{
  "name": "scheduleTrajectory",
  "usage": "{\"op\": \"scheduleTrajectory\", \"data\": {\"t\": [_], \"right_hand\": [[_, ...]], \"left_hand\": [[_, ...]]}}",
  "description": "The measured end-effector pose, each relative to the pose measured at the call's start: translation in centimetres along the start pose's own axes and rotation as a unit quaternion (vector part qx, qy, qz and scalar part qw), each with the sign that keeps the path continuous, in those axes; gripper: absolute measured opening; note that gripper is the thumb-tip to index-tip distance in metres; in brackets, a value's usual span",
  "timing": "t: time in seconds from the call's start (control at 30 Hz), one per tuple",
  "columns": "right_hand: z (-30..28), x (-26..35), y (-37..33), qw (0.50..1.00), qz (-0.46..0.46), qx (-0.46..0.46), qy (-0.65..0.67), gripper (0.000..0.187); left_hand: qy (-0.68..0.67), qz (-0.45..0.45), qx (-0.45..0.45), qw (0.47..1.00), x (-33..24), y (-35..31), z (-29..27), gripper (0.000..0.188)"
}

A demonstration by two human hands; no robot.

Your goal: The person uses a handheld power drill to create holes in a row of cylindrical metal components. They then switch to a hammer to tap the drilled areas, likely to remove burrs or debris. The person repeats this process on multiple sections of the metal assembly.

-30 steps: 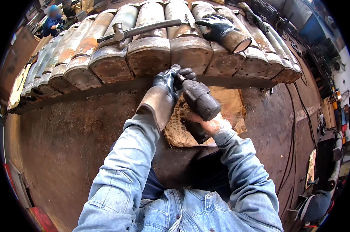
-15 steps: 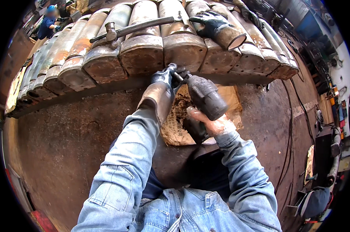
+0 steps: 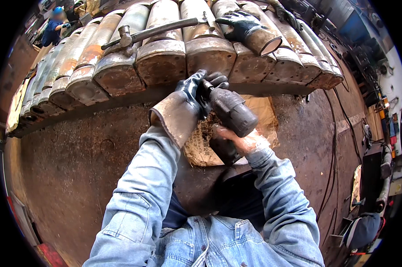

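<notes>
A dark grey cordless impact wrench (image 3: 233,112) points up and left in front of me. My right hand (image 3: 242,141), in a thin clear plastic glove, is wrapped round its handle. My left hand (image 3: 192,95) wears a dark coated work glove with a long tan cuff. Its fingers curl round the nose of the wrench, and whatever they hold there is hidden. Just beyond stands a row of rusty, heavy metal cylinders (image 3: 210,58) with rounded, flanged ends. A hammer (image 3: 152,33) and an empty work glove (image 3: 250,31) lie on top of them.
Brown paper (image 3: 265,115) with dark stains lies on the rusty metal floor (image 3: 90,164) below the wrench. Black cables (image 3: 333,155) run along the right. A dark cap (image 3: 363,231) rests at the lower right. Another person (image 3: 54,27) in a blue helmet is at the far left.
My left hand has turned and closed in round the wrench's nose, covering the small metal piece that showed between its fingers. The wrench has shifted slightly left.
</notes>
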State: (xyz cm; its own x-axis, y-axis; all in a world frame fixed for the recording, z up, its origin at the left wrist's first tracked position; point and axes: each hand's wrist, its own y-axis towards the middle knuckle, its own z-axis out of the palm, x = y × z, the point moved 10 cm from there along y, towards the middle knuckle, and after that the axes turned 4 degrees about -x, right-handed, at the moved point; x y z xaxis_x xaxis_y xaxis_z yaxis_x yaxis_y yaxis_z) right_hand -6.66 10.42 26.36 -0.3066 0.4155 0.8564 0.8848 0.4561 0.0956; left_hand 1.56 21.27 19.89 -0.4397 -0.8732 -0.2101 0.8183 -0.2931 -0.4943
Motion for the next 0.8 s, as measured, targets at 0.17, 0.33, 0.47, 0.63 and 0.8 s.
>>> {"op": "scheduleTrajectory", "data": {"t": [0.17,0.33,0.47,0.63,0.8], "right_hand": [[0.5,-1.6,-0.5,0.996,0.063,-0.004,-0.067,0.065],[1.4,-5.3,-0.3,0.995,0.085,0.036,-0.027,0.045],[1.7,-6.7,-0.5,0.990,0.079,0.008,0.114,0.053],[1.3,-2.2,-0.2,0.992,0.085,0.052,-0.079,0.065],[0.8,2.2,0.6,0.960,-0.219,-0.007,-0.174,0.088]], "left_hand": [[0.129,0.081,-0.046,0.987,-2.0,-0.7,-0.9,0.025],[0.142,0.010,-0.087,0.986,-1.4,-0.9,-2.7,0.021],[0.052,-0.105,-0.018,0.993,0.5,-0.3,-2.7,0.025],[0.211,0.141,-0.089,0.963,-3.5,-1.3,-1.4,0.015],[0.453,0.227,-0.084,0.858,-6.0,0.5,-2.6,0.030]]}}
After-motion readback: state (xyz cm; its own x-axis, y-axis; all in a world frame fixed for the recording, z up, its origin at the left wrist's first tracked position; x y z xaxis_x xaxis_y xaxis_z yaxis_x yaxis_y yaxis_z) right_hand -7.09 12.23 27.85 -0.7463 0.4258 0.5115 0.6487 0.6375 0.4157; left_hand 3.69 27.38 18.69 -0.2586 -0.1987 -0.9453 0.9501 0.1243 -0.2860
